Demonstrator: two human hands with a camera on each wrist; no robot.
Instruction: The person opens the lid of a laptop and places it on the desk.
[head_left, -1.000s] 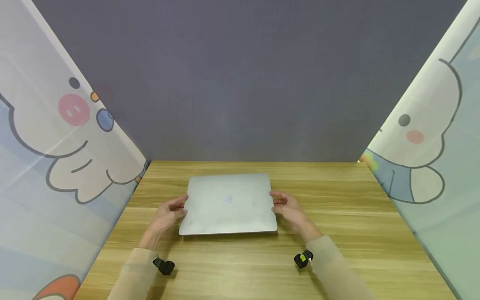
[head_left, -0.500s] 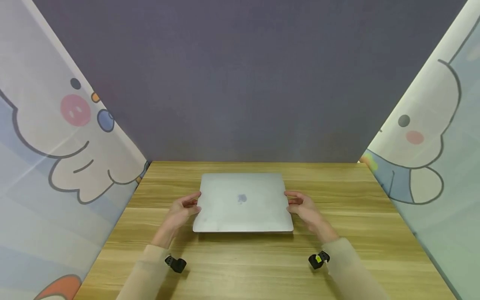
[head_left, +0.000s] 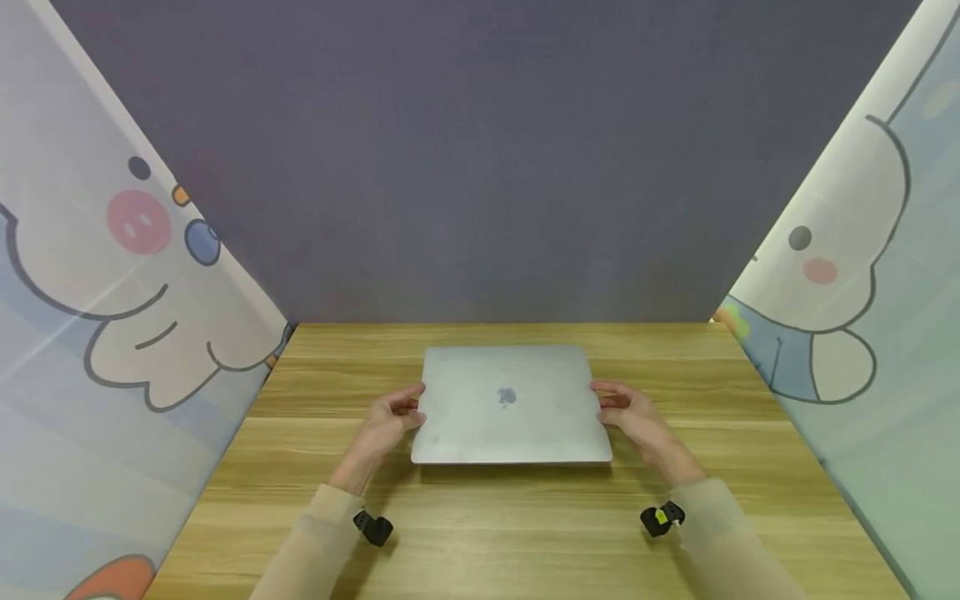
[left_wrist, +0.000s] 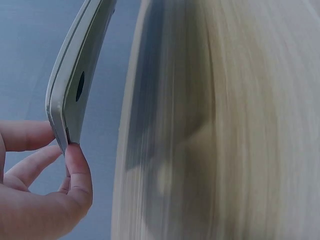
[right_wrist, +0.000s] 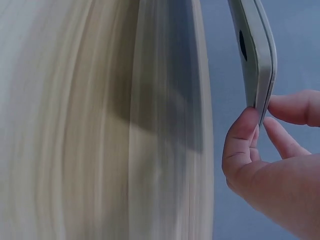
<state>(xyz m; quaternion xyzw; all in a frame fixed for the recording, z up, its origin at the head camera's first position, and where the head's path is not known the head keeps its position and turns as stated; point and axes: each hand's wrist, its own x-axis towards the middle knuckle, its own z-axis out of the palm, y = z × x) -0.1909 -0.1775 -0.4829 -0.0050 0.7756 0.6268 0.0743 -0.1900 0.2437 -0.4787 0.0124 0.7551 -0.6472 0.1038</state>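
A closed silver laptop [head_left: 517, 433] with a dark apple logo on its lid is held by its two short sides. My left hand [head_left: 381, 429] pinches the left side, and my right hand [head_left: 641, 425] pinches the right side. Both wrist views show the laptop off the tabletop, a gap between them. In the left wrist view, the laptop's [left_wrist: 58, 100] underside with a round black foot faces the table, and the left hand [left_wrist: 37, 205] grips near a corner. The right hand [right_wrist: 280, 175] does likewise in the right wrist view.
The wood-grain table [head_left: 510, 533] carries the laptop's shadow. A dark grey panel [head_left: 480, 167] stands along its back edge. Cartoon-printed curtains [head_left: 67, 350] flank the table on both sides. Each wrist bears a small black camera [head_left: 375, 528].
The laptop and both hands have moved to the right together. Its front edge, slightly slanted a second ago, now runs about level with the table's back edge.
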